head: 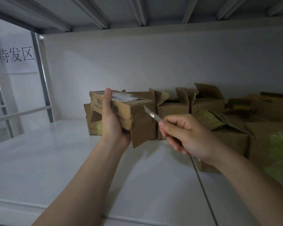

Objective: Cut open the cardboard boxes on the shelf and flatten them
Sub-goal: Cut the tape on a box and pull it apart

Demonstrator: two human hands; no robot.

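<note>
The knife (151, 115) is mostly hidden inside the right hand (189, 136) that pinches it, blade tip at the end flap of the one cardboard box (137, 115) the left hand (112, 124) grips above the white shelf (47, 160), while the open boxes (173, 111) behind, some showing yellow material (278, 149), blur rightward beyond counting.

far left of the left hand (111, 121), a paper sign (16, 54) reads "待发区" in large black characters. the cardboard box (137, 115) this hand grips bears dark print on its side: "有" and, in capitals, "you a" just left of the thumb, "ent" right of the palm. a white shipping label (127, 97) by the thumb tip shows something like "010"; its small print is blurred.
</note>
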